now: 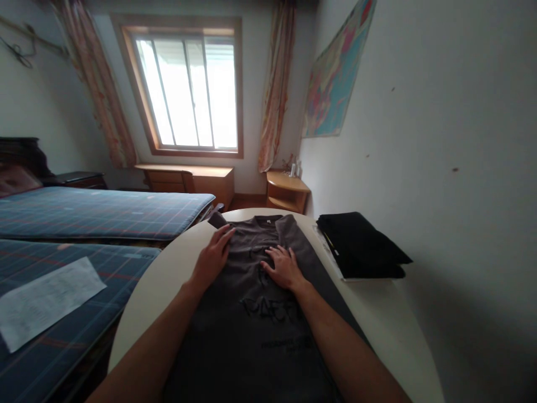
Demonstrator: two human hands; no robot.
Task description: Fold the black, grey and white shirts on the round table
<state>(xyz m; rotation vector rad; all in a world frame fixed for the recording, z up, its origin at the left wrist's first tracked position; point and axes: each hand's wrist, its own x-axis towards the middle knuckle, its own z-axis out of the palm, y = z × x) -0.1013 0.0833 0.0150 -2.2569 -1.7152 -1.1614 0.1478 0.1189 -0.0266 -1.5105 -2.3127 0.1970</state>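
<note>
A dark grey T-shirt with black lettering lies on a pale round-edged table, its collar at the far end. Its sides look folded into a long narrow shape, and a bit of sleeve sticks out at the upper left. My left hand rests along the shirt's left edge just below that sleeve, fingers stretched forward on the cloth. Flat on the middle of the chest, my right hand has its fingers spread. Each forearm crosses a side of the shirt and hides part of it.
A stack of folded black cloth sits at the table's right side, near the white wall. On the left are plaid mattresses, one bearing a sheet of paper. Beyond the table stand a wooden desk and a corner shelf.
</note>
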